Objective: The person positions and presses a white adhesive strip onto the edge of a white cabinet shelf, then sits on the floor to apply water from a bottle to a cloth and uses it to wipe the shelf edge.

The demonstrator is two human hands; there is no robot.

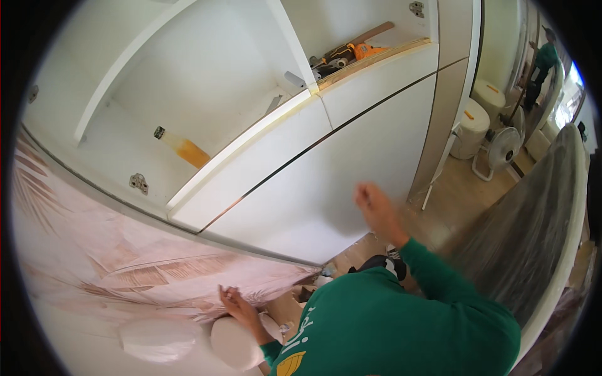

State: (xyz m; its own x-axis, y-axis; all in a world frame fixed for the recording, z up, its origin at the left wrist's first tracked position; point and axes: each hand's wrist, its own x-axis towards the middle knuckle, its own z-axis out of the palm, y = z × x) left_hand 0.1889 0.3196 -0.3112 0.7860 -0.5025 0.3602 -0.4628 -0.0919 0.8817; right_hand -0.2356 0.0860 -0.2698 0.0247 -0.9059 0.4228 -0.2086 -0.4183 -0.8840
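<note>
My right hand (376, 210) is raised in front of the white lower panel (326, 175) of a cabinet, apart from it; motion blurs its curled-looking fingers. Lower down on the left, my left hand (236, 306) hangs in the air with its fingers apart and nothing visible in them. It is nearest to a round pale pouf (235, 341) and the pink leaf-patterned wall (157, 269). Above the panel, the doorless cabinet compartments hold a bottle (188, 150) of yellow-orange liquid and, on the right, a pile of tools with an orange one (365, 51).
Metal hinges (138, 183) stick out at the cabinet's sides. To my right stands a large plastic-wrapped panel (527, 213). Beyond it are a floor fan (503, 145), white round containers (470, 128) and a figure in green (547, 57). Loose items lie on the floor near my feet.
</note>
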